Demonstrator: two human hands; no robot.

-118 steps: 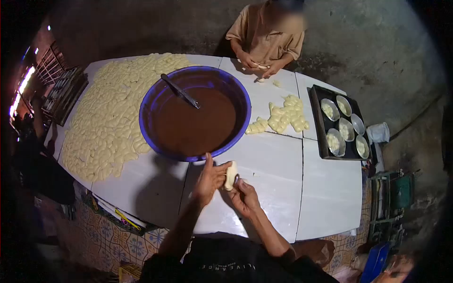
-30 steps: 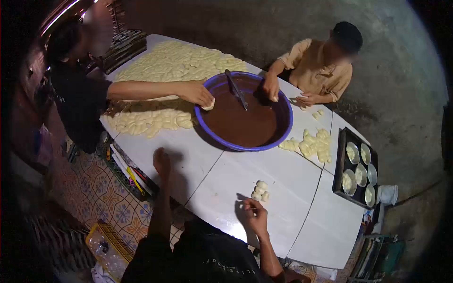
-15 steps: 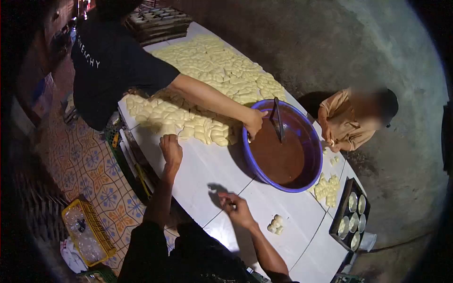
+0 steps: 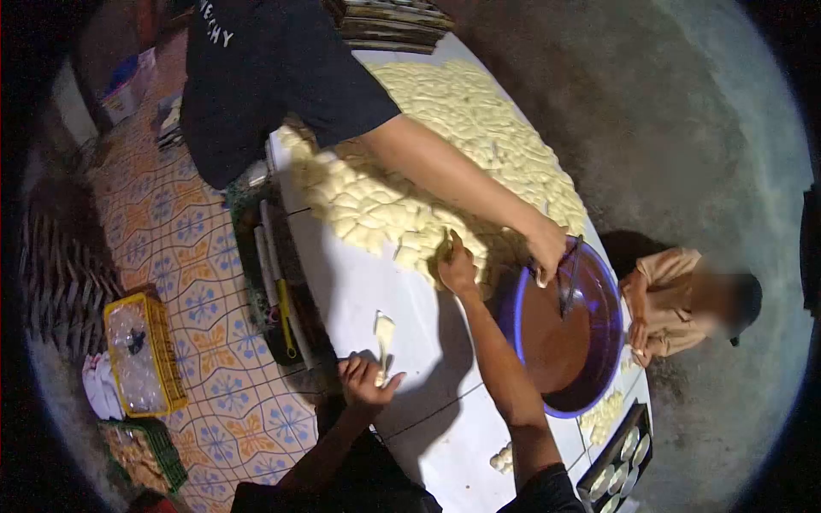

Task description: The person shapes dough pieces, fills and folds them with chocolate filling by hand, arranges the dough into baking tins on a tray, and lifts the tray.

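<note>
Near the table edge, my left hand [image 4: 368,380] has its thumb and fingers around the lower end of a pale strip of dough [image 4: 384,329]. The strip's upper part lies on the white tiled table [image 4: 342,274]. My right hand [image 4: 458,267] reaches to the near edge of a wide spread of flattened dough pieces [image 4: 368,209], with its index finger stretched out over them. Whether it has hold of a piece I cannot make out. Beside my right forearm lies a small cluster of dough balls [image 4: 503,460], partly hidden by the arm.
A purple basin [image 4: 617,342] of brown filling stands to the right, a dark utensil [image 4: 568,282] in it. A co-worker's hand [image 4: 547,244] reaches into it across the dough. Another person [image 4: 671,295] sits beyond. A dark tray with round tins [image 4: 617,470] is at lower right.
My left hand has moved from the dough's edge back towards me with a strip of dough. My right hand has gone forward to the dough spread. The camera view has shifted.
</note>
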